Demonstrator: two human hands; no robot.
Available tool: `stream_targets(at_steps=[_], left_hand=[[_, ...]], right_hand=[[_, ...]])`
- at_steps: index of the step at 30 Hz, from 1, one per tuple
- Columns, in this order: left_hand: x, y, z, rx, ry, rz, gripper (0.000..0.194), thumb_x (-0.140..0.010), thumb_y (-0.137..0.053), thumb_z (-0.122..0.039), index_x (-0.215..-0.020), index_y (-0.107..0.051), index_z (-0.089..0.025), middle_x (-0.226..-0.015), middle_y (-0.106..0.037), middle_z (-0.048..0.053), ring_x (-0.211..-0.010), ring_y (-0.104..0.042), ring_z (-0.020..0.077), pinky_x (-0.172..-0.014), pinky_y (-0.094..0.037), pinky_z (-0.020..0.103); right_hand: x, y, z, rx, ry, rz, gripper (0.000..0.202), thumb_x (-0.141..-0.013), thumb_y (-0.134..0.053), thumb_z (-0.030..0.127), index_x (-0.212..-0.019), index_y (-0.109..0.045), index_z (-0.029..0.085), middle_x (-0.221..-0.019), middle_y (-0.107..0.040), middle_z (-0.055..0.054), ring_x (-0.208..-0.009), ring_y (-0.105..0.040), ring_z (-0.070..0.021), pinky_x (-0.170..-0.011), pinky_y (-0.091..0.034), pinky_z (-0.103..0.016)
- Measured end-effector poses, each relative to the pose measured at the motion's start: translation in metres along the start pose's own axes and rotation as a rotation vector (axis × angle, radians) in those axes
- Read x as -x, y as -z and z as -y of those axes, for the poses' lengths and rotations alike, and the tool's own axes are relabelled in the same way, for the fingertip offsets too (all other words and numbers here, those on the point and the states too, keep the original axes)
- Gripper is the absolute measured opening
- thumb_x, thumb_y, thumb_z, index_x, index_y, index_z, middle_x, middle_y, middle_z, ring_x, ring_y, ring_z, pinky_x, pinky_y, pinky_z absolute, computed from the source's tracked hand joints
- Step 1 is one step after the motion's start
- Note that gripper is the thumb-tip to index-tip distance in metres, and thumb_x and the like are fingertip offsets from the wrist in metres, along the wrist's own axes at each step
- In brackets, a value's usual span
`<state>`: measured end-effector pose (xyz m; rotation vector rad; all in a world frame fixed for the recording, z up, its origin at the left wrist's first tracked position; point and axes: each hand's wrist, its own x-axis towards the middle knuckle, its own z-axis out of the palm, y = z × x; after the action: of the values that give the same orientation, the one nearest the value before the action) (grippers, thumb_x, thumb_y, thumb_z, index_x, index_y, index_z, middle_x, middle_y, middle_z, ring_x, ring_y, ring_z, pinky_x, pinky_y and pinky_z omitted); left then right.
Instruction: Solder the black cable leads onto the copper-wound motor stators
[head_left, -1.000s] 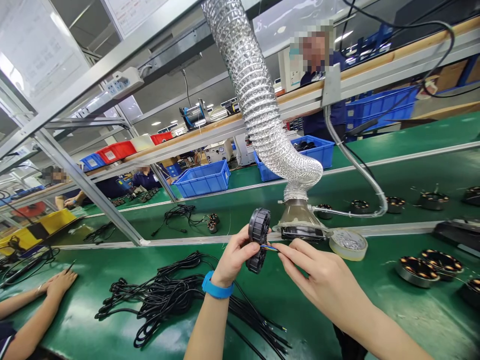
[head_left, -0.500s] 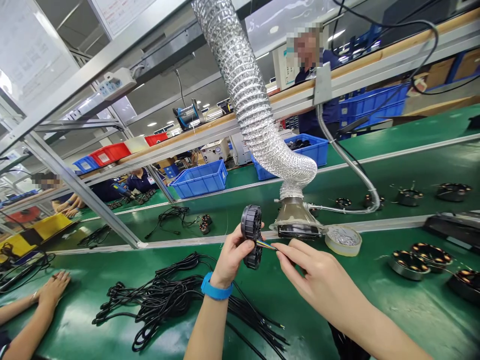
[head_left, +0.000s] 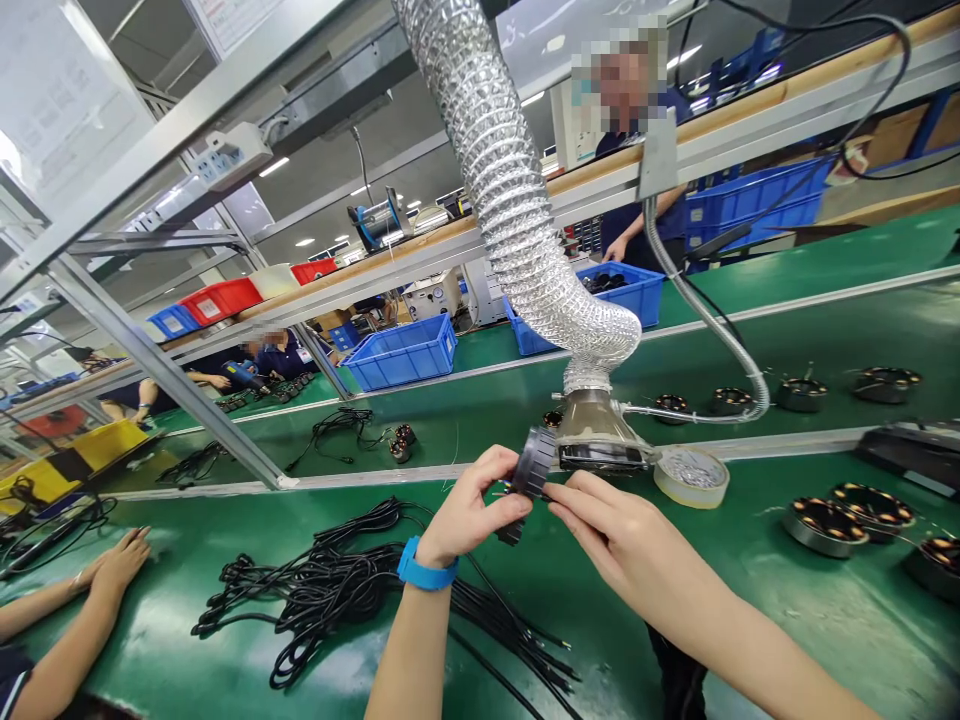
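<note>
My left hand (head_left: 480,505), with a blue band at the wrist, grips a round black plastic cover (head_left: 534,462) between thumb and fingers. The cover is tilted, its rim turned towards me. Small coloured wire ends (head_left: 501,488) show on its left side, close to the left fingers. On the other side, my right hand (head_left: 611,520) pinches a thin black cable (head_left: 547,492) right against the cover; most of this cable is hidden by the hand. Below and left, a heap of black cables (head_left: 337,590) lies on the green table (head_left: 180,510).
A silver duct (head_left: 517,180) ends in a hood (head_left: 596,425) just behind my hands. Beside it stands a round tub (head_left: 690,478). Several copper-wound stators (head_left: 825,525) lie at right. Another person's hands (head_left: 120,565) rest at left. Blue bins (head_left: 401,355) stand behind.
The cover has turned and shifted slightly right and down. The coloured wires, earlier stretching from it to my right fingers, now show on its left side. My right fingertips are closer to the cover.
</note>
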<state>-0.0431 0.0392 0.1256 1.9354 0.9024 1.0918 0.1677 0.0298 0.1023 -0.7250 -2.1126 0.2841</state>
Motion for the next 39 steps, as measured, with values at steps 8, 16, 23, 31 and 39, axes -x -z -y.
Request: stream_targets(at_steps=[8, 16, 23, 31, 39], left_hand=[[-0.005, -0.039, 0.005, 0.34, 0.076, -0.316, 0.061, -0.075, -0.082, -0.031, -0.124, -0.049, -0.018, -0.106, -0.072, 0.011, -0.097, -0.067, 0.0233, -0.088, -0.05, 0.036], [-0.005, -0.051, 0.011, 0.304, 0.015, -0.449, 0.042, -0.079, -0.079, -0.036, -0.114, -0.066, -0.017, -0.11, -0.069, 0.009, -0.102, -0.063, 0.021, -0.094, -0.047, 0.032], [-0.003, -0.054, 0.024, 0.349, 0.046, -0.491, 0.029, -0.088, -0.068, -0.039, -0.077, -0.072, -0.013, -0.1, -0.06, 0.006, -0.093, -0.055, 0.0155, -0.081, -0.046, 0.024], [0.012, -0.06, 0.015, 0.307, 0.021, -0.648, 0.028, -0.079, -0.077, -0.042, -0.079, -0.073, -0.014, -0.087, -0.062, 0.004, -0.079, -0.057, 0.0156, -0.069, -0.048, 0.022], [0.022, -0.043, 0.022, -0.013, -0.052, -0.821, 0.025, -0.078, -0.077, -0.041, -0.082, -0.072, -0.017, -0.092, -0.067, 0.003, -0.083, -0.06, 0.0167, -0.075, -0.048, 0.023]], right_hand=[[-0.01, -0.007, -0.012, -0.738, -0.473, -0.025, 0.051, -0.094, -0.061, 0.051, -0.13, -0.035, 0.026, -0.068, -0.059, 0.003, -0.047, -0.047, -0.0104, -0.044, -0.037, -0.02], [-0.019, -0.005, -0.012, -1.017, -0.568, 0.075, 0.05, -0.09, -0.063, 0.055, -0.115, -0.033, 0.023, -0.062, -0.058, 0.005, -0.034, -0.029, -0.0038, -0.035, -0.023, -0.014], [-0.009, -0.011, -0.014, -0.67, -0.327, -0.106, 0.028, -0.095, -0.055, 0.036, -0.109, -0.036, 0.02, -0.066, -0.059, 0.004, -0.06, -0.052, -0.0101, -0.058, -0.041, -0.021], [-0.01, -0.007, -0.013, -1.174, -0.453, 0.139, 0.048, -0.086, -0.065, 0.05, -0.107, -0.031, 0.023, -0.06, -0.061, 0.008, -0.031, -0.032, -0.0053, -0.033, -0.026, -0.015], [-0.008, -0.006, -0.032, -1.158, -0.338, 0.509, 0.044, -0.086, -0.067, 0.053, -0.093, -0.066, 0.009, -0.076, -0.064, -0.003, -0.066, -0.059, -0.0073, -0.067, -0.049, -0.017]])
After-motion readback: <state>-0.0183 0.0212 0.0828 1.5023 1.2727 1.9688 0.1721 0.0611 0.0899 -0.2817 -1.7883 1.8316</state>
